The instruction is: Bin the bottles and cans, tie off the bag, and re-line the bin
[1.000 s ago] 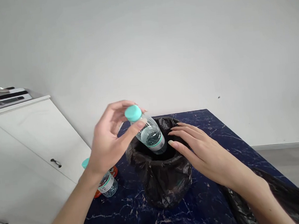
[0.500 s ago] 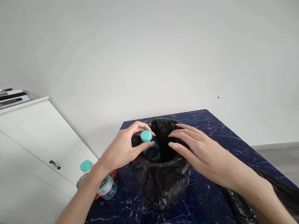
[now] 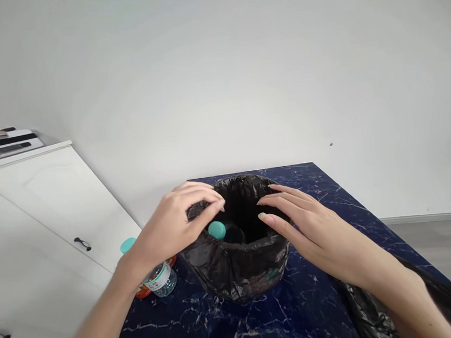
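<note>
A bin (image 3: 238, 273) lined with a black plastic bag stands in front of me. Inside it, by the near left wall, a clear bottle with a turquoise cap (image 3: 217, 230) leans; its lower part is lost in the dark. Over the bin's left rim is my left hand (image 3: 178, 215), thumb and fingertips brought together with nothing visible in them, apart from the cap. My right hand (image 3: 305, 225) rests at the right rim, fingers spread and curved over the edge, holding nothing. Behind my left forearm stands a second capped water bottle (image 3: 162, 281), partly hidden.
The bin is on a dark blue marbled tabletop (image 3: 231, 321) against a white wall. Loose black plastic (image 3: 370, 314) lies at the right under my forearm. Red-orange items (image 3: 142, 292) sit by the second bottle. A white cabinet (image 3: 47, 205) stands left.
My left hand has let go of the bottle and drawn up and left, its fingertips closing. The bottle has sunk lower and leans left in the bin. My right hand has barely moved.
</note>
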`<state>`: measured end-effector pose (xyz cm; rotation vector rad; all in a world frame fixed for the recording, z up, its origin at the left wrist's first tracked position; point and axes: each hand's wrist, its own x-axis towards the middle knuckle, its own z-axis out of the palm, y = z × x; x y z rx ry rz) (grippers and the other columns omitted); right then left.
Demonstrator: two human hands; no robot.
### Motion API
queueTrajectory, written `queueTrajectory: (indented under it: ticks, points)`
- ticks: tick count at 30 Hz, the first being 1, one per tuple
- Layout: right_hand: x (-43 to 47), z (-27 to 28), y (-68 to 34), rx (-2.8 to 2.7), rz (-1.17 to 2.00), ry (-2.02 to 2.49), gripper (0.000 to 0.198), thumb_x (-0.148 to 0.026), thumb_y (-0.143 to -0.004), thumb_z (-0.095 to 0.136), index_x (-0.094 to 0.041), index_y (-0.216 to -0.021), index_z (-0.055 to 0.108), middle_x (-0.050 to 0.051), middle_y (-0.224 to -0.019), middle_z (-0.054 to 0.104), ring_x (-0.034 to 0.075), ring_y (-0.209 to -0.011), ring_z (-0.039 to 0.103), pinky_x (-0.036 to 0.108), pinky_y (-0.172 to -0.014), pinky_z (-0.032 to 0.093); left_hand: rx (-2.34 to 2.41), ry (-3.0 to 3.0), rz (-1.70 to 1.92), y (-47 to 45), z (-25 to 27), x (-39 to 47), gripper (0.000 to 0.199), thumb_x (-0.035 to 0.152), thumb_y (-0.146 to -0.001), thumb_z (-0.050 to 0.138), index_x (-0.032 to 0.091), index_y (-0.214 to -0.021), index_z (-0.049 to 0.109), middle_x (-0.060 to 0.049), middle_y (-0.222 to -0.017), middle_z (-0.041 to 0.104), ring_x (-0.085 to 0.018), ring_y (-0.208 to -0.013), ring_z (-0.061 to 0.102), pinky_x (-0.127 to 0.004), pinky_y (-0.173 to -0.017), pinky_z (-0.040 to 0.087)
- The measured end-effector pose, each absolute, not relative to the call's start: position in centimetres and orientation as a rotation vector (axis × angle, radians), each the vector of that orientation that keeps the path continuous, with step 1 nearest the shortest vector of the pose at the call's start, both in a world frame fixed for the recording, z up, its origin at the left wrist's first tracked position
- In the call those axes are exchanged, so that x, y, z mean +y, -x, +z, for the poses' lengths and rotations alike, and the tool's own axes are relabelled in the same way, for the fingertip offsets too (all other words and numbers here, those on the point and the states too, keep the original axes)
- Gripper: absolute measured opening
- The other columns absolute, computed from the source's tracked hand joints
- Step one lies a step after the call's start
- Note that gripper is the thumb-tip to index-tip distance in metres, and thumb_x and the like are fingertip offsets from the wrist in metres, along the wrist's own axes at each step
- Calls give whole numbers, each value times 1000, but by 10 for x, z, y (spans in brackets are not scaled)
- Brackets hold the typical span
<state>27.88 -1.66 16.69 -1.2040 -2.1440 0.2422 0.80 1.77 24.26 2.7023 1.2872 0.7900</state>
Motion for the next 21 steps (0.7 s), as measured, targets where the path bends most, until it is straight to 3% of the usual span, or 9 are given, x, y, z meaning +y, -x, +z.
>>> queueTrajectory:
  ticks: [4, 7, 14, 19, 21]
  points:
    - [-20, 169, -280, -2129, 223, 1191, 50, -60, -115, 36, -28, -141, 64, 6, -152, 66, 32, -156, 46, 64, -126, 43, 1634, -2548, 1225, 19, 244, 11, 25, 49, -105, 61, 30, -102, 78, -1, -118, 82, -26, -115, 74, -41, -103, 57]
    - [-23, 172, -280, -2102, 177, 1170, 46, -56, -115, 38, -29, -139, 65, 6, -150, 68, 32, -153, 51, 64, -125, 45, 2002, -2446, 1173, 56, 237, 12, 34, 57, -103, 57, 30, -112, 74, -4, -124, 80, -31, -112, 74, -45, -97, 57]
    - [-32, 179, -278, -2030, 79, 1098, 37, -52, -115, 44, -31, -135, 67, 4, -143, 73, 31, -149, 56, 62, -125, 44, 2415, -2381, 409, 135, 197, 9, 68, 73, -93, 49, 17, -127, 70, -23, -131, 75, -51, -130, 65, -69, -110, 47]
    - [-35, 179, -278, -2032, 83, 1090, 34, -50, -114, 46, -33, -136, 66, 2, -144, 72, 29, -150, 55, 62, -125, 44, 2386, -2397, 448, 152, 170, -19, 65, 75, -96, 48, 24, -131, 69, -18, -142, 73, -43, -147, 57, -67, -130, 27]
    - [-33, 178, -277, -2036, 81, 1088, 35, -50, -114, 46, -32, -137, 66, 4, -143, 72, 31, -149, 56, 63, -123, 46, 2346, -2399, 524, 150, 162, -30, 62, 73, -98, 46, 27, -133, 69, -15, -149, 69, -43, -148, 56, -66, -129, 32]
